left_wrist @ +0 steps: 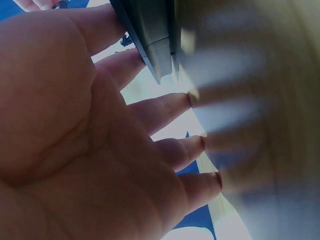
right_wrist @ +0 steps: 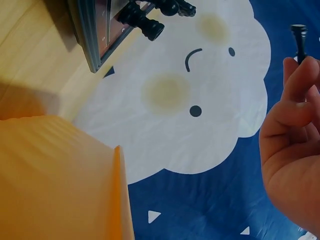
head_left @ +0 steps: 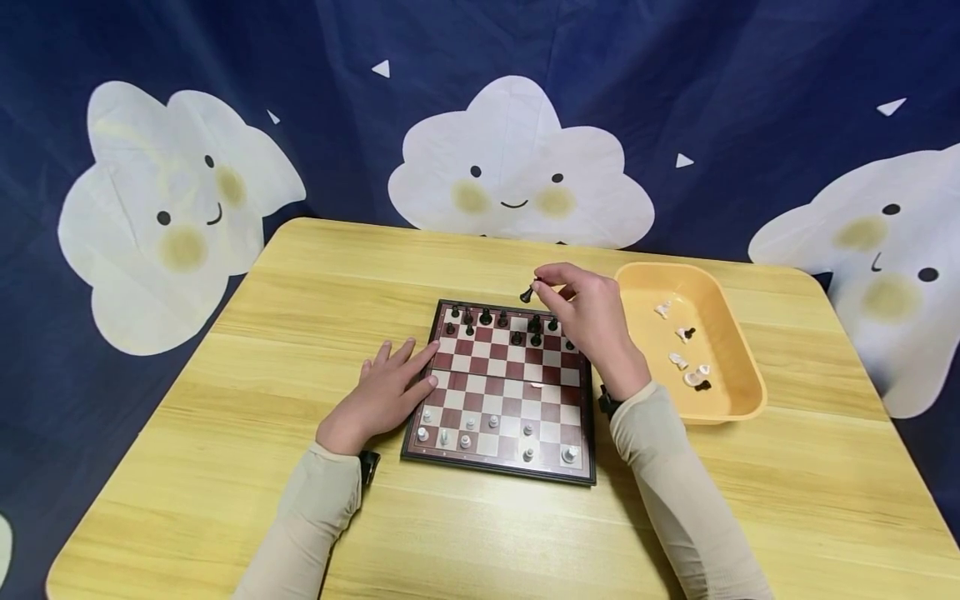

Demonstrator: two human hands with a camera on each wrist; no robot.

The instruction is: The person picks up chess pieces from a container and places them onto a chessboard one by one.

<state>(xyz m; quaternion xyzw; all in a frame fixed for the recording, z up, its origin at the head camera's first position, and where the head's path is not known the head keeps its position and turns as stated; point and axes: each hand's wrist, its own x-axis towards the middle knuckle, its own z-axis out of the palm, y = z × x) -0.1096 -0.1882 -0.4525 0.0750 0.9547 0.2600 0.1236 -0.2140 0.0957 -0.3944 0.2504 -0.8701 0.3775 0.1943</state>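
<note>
Between thumb and fingertips my right hand [head_left: 588, 312] pinches a black chess piece [head_left: 527, 294] above the far edge of the chessboard [head_left: 487, 367]. In the right wrist view the piece [right_wrist: 299, 40] sticks up from the fingertips, its upper part hidden by them. My left hand [head_left: 382, 392] lies with spread fingers at the board's left edge; in the left wrist view thumb and index finger touch the dark board side [left_wrist: 150, 35]. Black pieces [head_left: 486, 317] stand along the board's far rows, white pieces [head_left: 466, 442] along the near rows.
A yellow plastic tray [head_left: 738, 358] stands right of the board, with several loose white and black pieces [head_left: 697, 377] lying in it. A small white piece [head_left: 537, 385] appears near the board's middle. A dark blue cloth with clouds [head_left: 517, 167] hangs behind the wooden table [head_left: 247, 375].
</note>
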